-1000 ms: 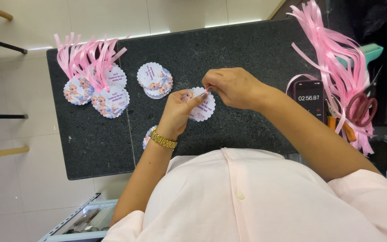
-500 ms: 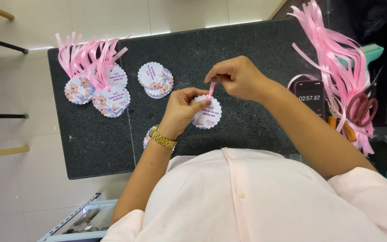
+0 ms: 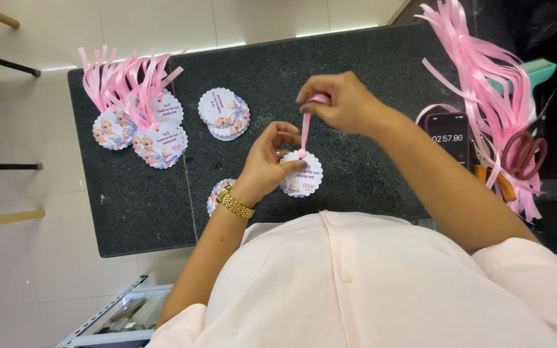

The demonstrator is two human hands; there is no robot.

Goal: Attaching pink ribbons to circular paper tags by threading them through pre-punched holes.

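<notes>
While the left hand (image 3: 267,161) pinches a round scalloped paper tag (image 3: 303,176) just above the dark stone counter (image 3: 369,58), the right hand (image 3: 340,103) grips a pink ribbon (image 3: 305,132) running down into the tag's top — taut between them. Nearby lie a stack of plain tags (image 3: 224,113), ribboned tags (image 3: 140,125) and a phone (image 3: 451,136).

Bright, even light; sharp focus.
</notes>
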